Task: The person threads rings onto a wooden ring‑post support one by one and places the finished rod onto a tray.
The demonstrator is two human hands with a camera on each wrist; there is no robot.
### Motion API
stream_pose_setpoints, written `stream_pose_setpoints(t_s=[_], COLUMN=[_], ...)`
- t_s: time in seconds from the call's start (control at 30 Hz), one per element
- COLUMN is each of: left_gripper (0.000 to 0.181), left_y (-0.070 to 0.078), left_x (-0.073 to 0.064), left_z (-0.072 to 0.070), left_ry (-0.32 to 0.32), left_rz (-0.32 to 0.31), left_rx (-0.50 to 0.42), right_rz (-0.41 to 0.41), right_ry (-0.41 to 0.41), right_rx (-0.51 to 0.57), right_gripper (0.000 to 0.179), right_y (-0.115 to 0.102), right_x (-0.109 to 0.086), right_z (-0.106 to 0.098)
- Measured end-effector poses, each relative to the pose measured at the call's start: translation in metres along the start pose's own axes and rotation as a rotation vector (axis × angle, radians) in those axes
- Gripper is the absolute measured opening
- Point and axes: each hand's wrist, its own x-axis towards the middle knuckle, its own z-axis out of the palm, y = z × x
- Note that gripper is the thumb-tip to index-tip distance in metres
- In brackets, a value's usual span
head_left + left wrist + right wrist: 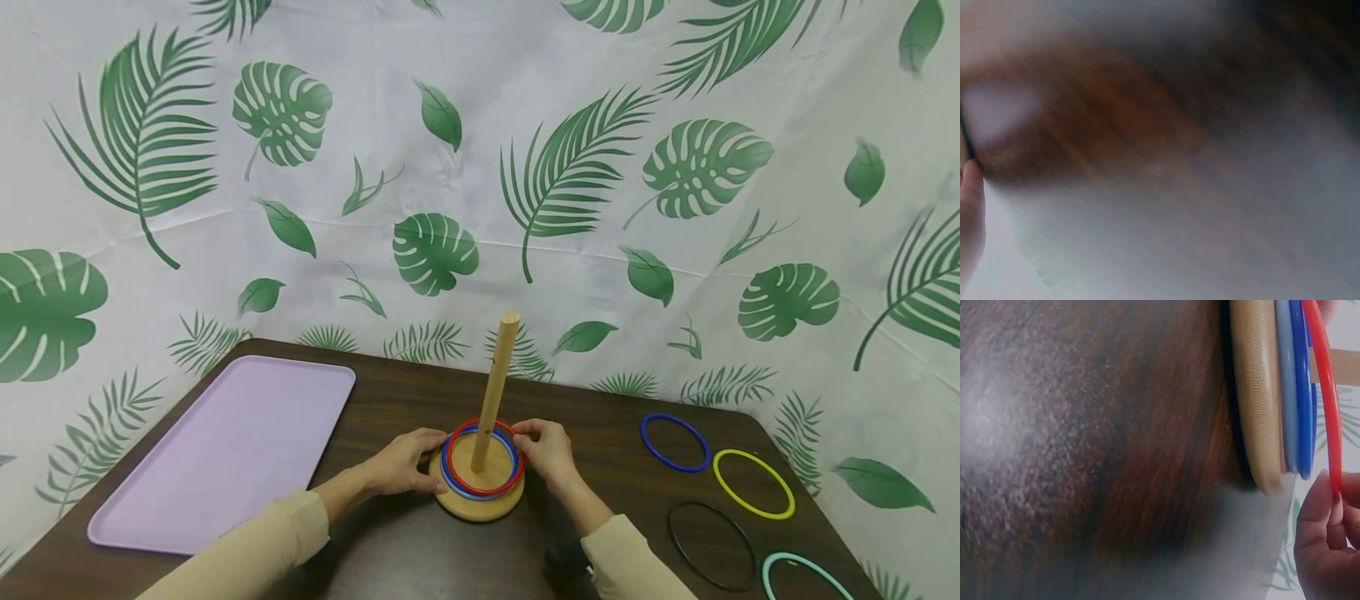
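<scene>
In the head view a round wooden base (476, 510) with an upright wooden post (496, 383) stands mid-table. A pale blue ring (1286, 394) and a darker blue ring (1304, 425) lie around the post on the base. My right hand (550, 454) pinches the right side of a red ring (1334, 425) between thumb and fingers. That ring encircles the post and sits just above the blue ones, apart from them on the right-hand side. My left hand (405, 462) grips the base's left edge, fingers behind and thumb in front. The left wrist view is mostly blurred.
A lilac tray (247, 442) lies on the left of the dark wooden table. To the right are another blue ring (660, 416), a yellow ring (738, 452), a black ring (670, 521) and a mint ring (787, 555). A leaf-patterned sheet (465, 317) hangs behind.
</scene>
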Motion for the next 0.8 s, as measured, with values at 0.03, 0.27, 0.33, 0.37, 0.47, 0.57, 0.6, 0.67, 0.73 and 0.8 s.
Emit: stream_pose_setpoints(t_s=[0.03, 0.27, 0.33, 0.37, 0.47, 0.57, 0.6, 0.67, 0.73, 0.8], left_gripper=[0.075, 0.075, 0.075, 0.075, 0.076, 0.076, 0.076, 0.076, 0.076, 0.076], left_y=[-0.0002, -0.0015, -0.0020, -0.0021, -0.0024, -0.0024, -0.0022, -0.0018, -0.0015, -0.0018], left_x=[0.0001, 0.0012, 0.0014, 0.0015, 0.0018, 0.0020, 0.0019, 0.0017, 0.0014, 0.0013], left_z=[0.0001, 0.0008, 0.0010, 0.0011, 0.0012, 0.0015, 0.0015, 0.0014, 0.0012, 0.0011], left_ry=[0.000, 0.005, 0.006, 0.006, 0.004, 0.002, 0.001, 0.001, 0.001, 0.003], left_rz=[0.002, 0.006, 0.007, 0.006, 0.004, -0.002, -0.004, -0.006, -0.005, 0.000], left_rx=[0.000, 0.004, 0.006, 0.007, -0.001, -0.011, -0.013, -0.016, -0.016, -0.010], right_rz=[0.002, 0.027, 0.034, 0.037, 0.049, 0.046, 0.048, 0.048, 0.054, 0.056], right_ry=[0.003, 0.003, -0.006, -0.010, -0.016, -0.019, -0.020, -0.022, -0.024, -0.025], right_rx=[-0.005, 0.006, 0.014, 0.016, 0.018, 0.008, 0.006, 0.003, 0.001, 0.002], right_gripper=[0.012, 0.012, 0.012, 0.012, 0.012, 0.012, 0.013, 0.013, 0.013, 0.013], right_y=[0.0004, 0.0036, 0.0049, 0.0056, 0.0068, 0.0073, 0.0072, 0.0072, 0.0068, 0.0065], right_x=[0.0003, 0.0017, 0.0016, 0.0014, 0.0005, -0.0004, -0.0005, -0.0002, 0.0001, 0.0004], right_z=[0.0007, 0.0048, 0.0058, 0.0062, 0.0068, 0.0074, 0.0076, 0.0082, 0.0090, 0.0095])
